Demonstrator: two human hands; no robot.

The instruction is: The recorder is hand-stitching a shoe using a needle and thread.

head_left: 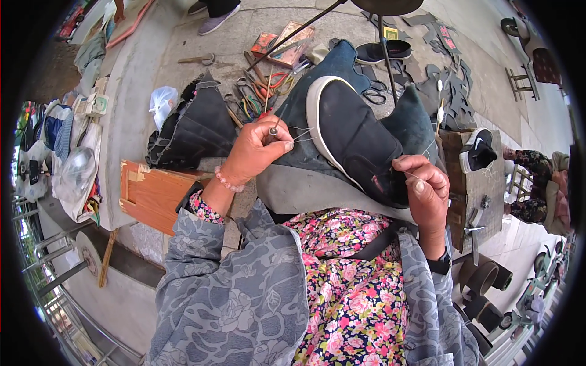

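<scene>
A black slip-on shoe point(357, 125) with a white sole edge lies across my lap, its toe pointing away and its opening toward my right. My left hand point(255, 152) is closed just left of the sole, around a thin awl point(273, 131) with a rounded metal end. Pale thread point(303, 135) stretches from those fingers to the sole's edge. By the shoe's opening, my right hand point(425, 190) pinches a fine thread between thumb and fingers. Dark cloth point(342, 61) and a grey apron point(299, 188) lie under the shoe.
Pliers point(251, 105), scissors point(375, 91) and a hammer point(198, 59) lie on the ground ahead. A wooden box point(455, 183) stands at my right, carrying a small shoe point(478, 149). Leather scraps point(448, 85) are scattered beyond. A dark metal rod point(299, 32) slants across the front.
</scene>
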